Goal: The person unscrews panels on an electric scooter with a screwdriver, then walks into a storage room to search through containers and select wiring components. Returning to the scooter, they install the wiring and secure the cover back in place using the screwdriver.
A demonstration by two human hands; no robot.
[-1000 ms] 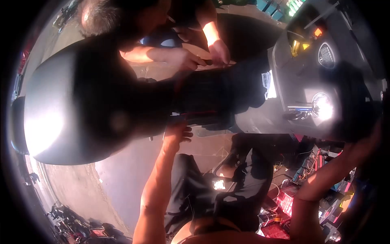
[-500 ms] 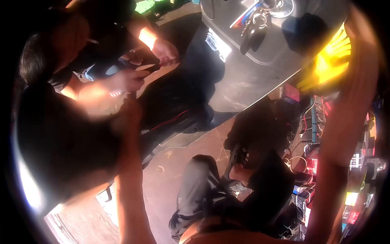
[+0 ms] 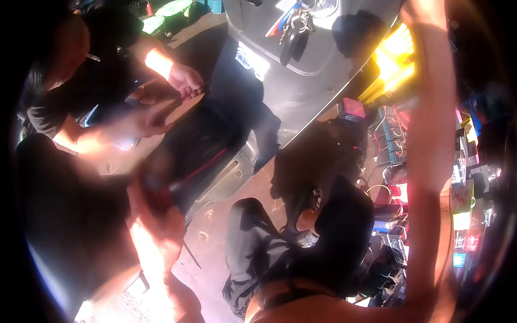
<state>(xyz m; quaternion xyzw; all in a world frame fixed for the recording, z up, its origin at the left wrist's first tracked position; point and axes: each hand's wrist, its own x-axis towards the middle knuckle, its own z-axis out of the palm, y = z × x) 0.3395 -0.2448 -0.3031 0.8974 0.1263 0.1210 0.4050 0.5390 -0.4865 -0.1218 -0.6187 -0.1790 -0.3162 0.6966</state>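
Note:
My left hand is low on the left, bright with sunlight and blurred, beside a dark surface with a thin red line. A dark smear lies at its fingers, so I cannot make out what it holds, if anything. My right arm reaches up the right side, and my right hand is partly cut off at the top edge, near the edge of a large grey panel. Its fingers do not show. Below the hand is a bright yellow object. A bunch of keys lies on the panel.
Across from me, a co-worker in dark clothing bends over the dark surface, one hand in sunlight, the other blurred. A pink box stands past the panel's edge. Boxes, wires and cluttered goods fill the right. My bent knee is below.
The view has shifted, so the panel and keys sit further left. My left hand has come down and turned brighter in the sun. The co-worker's nearer hand has moved and is blurred.

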